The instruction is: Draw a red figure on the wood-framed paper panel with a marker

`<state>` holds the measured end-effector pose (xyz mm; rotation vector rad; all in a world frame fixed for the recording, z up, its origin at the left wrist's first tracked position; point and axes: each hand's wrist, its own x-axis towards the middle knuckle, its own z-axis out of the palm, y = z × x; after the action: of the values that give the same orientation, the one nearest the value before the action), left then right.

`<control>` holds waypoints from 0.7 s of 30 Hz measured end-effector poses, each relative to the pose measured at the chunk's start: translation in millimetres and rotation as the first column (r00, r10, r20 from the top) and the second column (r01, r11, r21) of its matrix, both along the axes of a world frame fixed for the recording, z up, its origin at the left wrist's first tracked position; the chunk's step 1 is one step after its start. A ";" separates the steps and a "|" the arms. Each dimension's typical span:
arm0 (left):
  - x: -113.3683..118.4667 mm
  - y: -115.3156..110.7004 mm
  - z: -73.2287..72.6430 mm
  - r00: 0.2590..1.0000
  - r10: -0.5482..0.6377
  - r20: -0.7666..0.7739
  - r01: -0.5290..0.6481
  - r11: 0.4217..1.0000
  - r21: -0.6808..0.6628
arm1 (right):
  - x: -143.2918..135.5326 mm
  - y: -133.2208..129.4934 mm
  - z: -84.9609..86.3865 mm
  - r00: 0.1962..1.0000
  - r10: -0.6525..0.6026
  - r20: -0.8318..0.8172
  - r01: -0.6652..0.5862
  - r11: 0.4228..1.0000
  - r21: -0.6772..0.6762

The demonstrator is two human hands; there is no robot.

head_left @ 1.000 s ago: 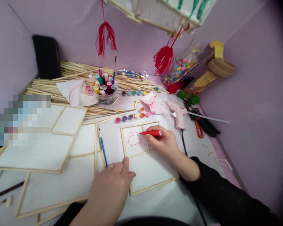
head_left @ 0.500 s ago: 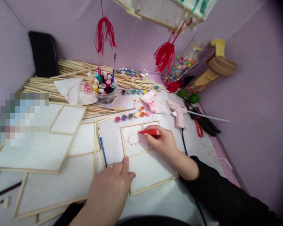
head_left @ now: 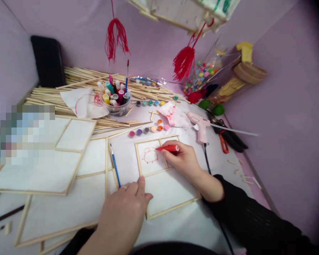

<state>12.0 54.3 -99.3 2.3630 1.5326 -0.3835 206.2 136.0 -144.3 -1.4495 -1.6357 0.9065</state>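
My right hand [head_left: 182,159] is closed around a red marker [head_left: 168,148]. The marker's tip rests at the upper right of a red line drawing [head_left: 150,156], a rounded outline with short strokes round it. The drawing is on the white paper of a small wood-stick frame [head_left: 170,193], divided by thin sticks. My left hand [head_left: 127,209] lies at the frame's left edge, its index fingertip on the stick border and its thumb stretched out over the paper; the other fingers are partly hidden. A blue paintbrush [head_left: 115,166] lies just beyond the left hand's knuckles.
Larger paper-covered frames [head_left: 66,202] overlap at left. Behind stand a tub of markers [head_left: 118,106], piled wooden sticks [head_left: 45,99] and small paint pots [head_left: 146,130]. A pink glue gun [head_left: 200,127] and black-handled pliers [head_left: 232,138] lie right. Red tassels [head_left: 116,40] hang above.
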 end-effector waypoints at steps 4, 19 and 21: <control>-0.5 -0.4 -1.0 1.000 -0.007 0.000 0.006 1.000 0.017 | -0.7 -0.4 0.7 1.000 -0.012 -0.021 0.012 1.000 -0.004; 0.4 0.3 -1.7 1.000 -0.001 -0.001 0.001 1.000 0.026 | 0.4 -1.0 1.3 0.998 -0.021 -0.055 0.019 0.999 -0.028; 0.3 0.1 -2.4 1.000 -0.002 -0.001 0.002 1.000 0.026 | 0.6 -0.9 1.4 0.998 -0.029 -0.055 0.028 0.999 -0.027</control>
<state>12.3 54.4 -101.7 2.3852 1.5445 -0.3671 206.8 135.2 -142.9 -1.4493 -1.5639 0.9474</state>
